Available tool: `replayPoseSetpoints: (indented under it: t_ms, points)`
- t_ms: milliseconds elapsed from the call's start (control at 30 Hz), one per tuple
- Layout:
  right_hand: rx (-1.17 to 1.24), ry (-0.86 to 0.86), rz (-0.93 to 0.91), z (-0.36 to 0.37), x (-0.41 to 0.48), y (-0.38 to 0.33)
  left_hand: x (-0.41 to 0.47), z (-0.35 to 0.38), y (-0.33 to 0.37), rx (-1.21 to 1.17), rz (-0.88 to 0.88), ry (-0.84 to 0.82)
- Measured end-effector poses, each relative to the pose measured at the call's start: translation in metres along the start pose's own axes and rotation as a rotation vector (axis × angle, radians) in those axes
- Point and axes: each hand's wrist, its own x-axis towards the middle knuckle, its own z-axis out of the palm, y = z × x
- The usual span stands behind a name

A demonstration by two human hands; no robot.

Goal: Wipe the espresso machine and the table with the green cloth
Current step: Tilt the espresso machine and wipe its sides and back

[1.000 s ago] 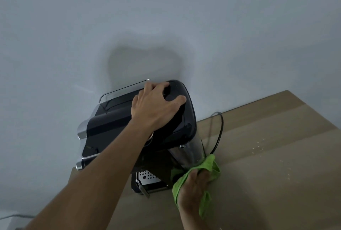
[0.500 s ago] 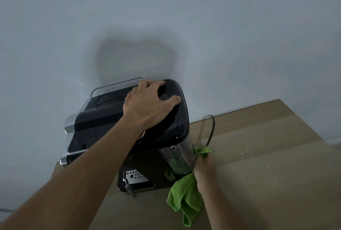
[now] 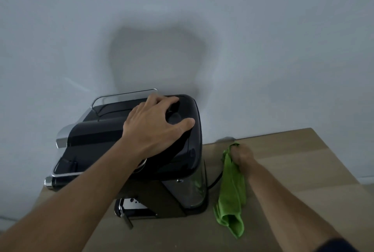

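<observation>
Centre left of the frame: a glossy black espresso machine with chrome trim (image 3: 95, 136), backed against a pale grey wall (image 3: 263, 49) on a light wooden table (image 3: 303, 171). Spread wide across its lid, palm down, the left hand (image 3: 155, 128), fingers splayed, thumb out toward the right edge, pinching nothing. Apparently placed there to brace the appliance against sliding or tipping under the rubbing.

Right of centre: a bright green microfibre cloth (image 3: 232, 197), bunched at its upper end inside the curled fingers of the right hand (image 3: 241, 155) and trailing loose toward the lower edge of the frame. Held just beside the machine's shiny right flank and near its thin black power cord (image 3: 215, 181), so within easy reach of either the side panel or the strip of table along the wall. Fingertips of that hand buried in fabric, the exact pinch impossible to tell. Wiping judged under way; how much of the tabletop already covered, impossible to say.
</observation>
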Motion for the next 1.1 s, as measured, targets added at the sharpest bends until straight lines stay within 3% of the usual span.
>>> replayPoseSetpoints:
  t_ms: [267,367,400,467,500,533,567,633,733,933,1100]
  points:
    - [-0.033,-0.145,-0.068,-0.007,0.088,-0.006,0.000,0.004,-0.003,-0.006,0.014,0.033]
    - [-0.062,-0.087,-0.062,-0.004,0.068,-0.004,0.004,0.002,-0.002,-0.011,0.004,0.028]
    - [-0.015,0.042,-0.151,0.006,0.063,0.001,0.004,0.002,-0.001,-0.010,0.001,0.024]
    - [-0.013,-0.085,-0.142,0.016,0.047,0.005,0.003,0.002,-0.001,-0.008,-0.002,0.016]
    - [0.035,0.115,-0.195,0.019,0.039,0.010,0.003,0.001,0.000,-0.007,-0.004,0.010]
    - [0.163,0.075,-0.157,0.017,0.022,0.015,0.003,0.001,0.000,-0.004,-0.005,0.006]
    - [0.204,0.232,-0.173,0.016,0.007,0.013,0.004,0.001,0.000,-0.003,-0.008,0.004]
    - [0.336,0.313,-0.065,0.015,0.006,0.021,0.004,0.000,0.001,-0.005,-0.016,-0.006]
    - [0.439,0.333,0.042,0.018,-0.024,0.018,0.003,0.001,0.001,-0.013,-0.016,-0.007]
    - [0.672,0.490,0.018,0.054,-0.063,0.003,0.003,0.002,-0.001,-0.027,-0.010,0.001]
    - [0.597,0.378,-0.018,0.102,-0.087,0.008,0.003,0.003,-0.002,-0.031,0.001,0.010]
